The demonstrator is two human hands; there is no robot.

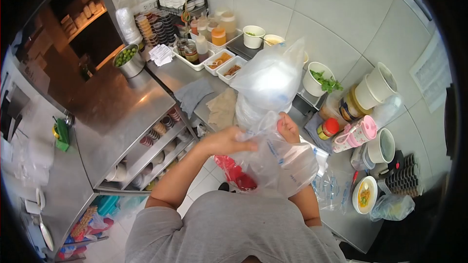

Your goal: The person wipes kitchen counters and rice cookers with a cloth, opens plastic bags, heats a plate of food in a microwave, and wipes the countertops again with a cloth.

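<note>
Running along the wall (263, 0), the steel counter (165, 78) lies beyond a clear plastic bag (292, 165) held before the torso (234, 224). Opening it seems the step in hand; parting its sides calls for light, opposed grips. The left hand (226, 141) closes loosely on it; the right hand (288, 127), fingers curled, pinches it. Its blue print (274, 152) is unreadable.

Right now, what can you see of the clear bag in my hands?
The bag is thin, crinkled, see-through plastic with blue print, held up in front of the gray shirt. The left hand grips its top; the right hand holds the other side. Red plastic shows behind its lower part. I cannot tell if anything is inside.
</note>
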